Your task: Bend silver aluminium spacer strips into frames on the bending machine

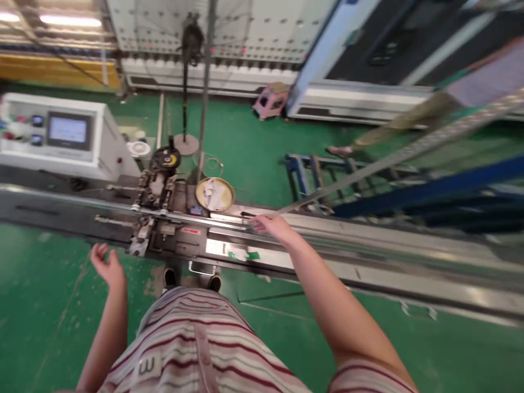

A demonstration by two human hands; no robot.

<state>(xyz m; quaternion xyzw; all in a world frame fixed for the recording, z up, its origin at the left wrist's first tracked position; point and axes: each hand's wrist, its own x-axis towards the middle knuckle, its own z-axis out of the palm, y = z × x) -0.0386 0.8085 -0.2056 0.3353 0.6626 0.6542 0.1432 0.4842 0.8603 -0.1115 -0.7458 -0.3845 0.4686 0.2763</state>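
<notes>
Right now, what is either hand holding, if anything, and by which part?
The left hand is empty. The right hand's fingers are at the strip, partway along the bench; blur hides whether they grip it.

Green floor [249, 147], assorted.
Pink stool [270, 102], one, beside white cabinet [339, 103] corner; blue rack [302, 173], right; person [417, 114] beyond.

- The control box [96, 139] sits at the bench's [73, 221] left end, along its rear side.
- The clamping unit [153, 196] stands on the bench, right of the box.
- The metal strip [196, 219] lies lengthwise through the unit.
- The tray [197, 200], with scraps [215, 195] in it, is right of the unit.
- The stool [271, 102] and rack [302, 176] stand behind the bench, the rack further right.
</notes>
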